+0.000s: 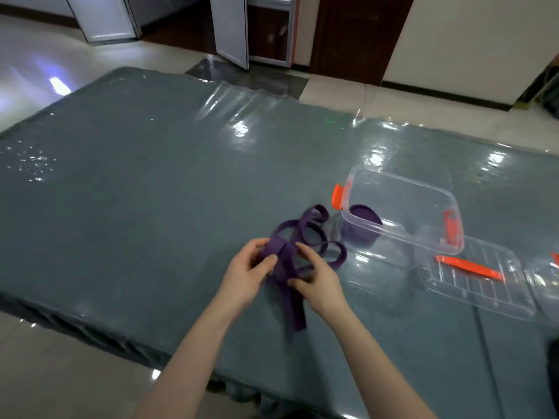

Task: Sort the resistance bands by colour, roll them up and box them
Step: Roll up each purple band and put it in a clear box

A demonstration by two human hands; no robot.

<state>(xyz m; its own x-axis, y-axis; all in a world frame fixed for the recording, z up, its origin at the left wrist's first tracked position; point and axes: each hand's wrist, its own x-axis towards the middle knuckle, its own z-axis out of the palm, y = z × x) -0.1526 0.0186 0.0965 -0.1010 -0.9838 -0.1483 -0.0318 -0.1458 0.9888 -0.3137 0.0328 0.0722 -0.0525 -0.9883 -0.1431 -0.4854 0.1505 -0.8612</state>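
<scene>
Purple resistance band (298, 237), flat and matte, sits bunched in loose floppy loops near the tabletop's (136, 192) front edge, one tail trailing toward the person. Both hands grip it: left hand (246, 275) pinches the wound core, right hand (317, 282) curls round the strap. Just beside it, a clear plastic box (402, 210) with orange clips holds a rolled purple band (361, 217). Its ribbed clear lid (475, 279) lies close by on glossy wrinkled film.
</scene>
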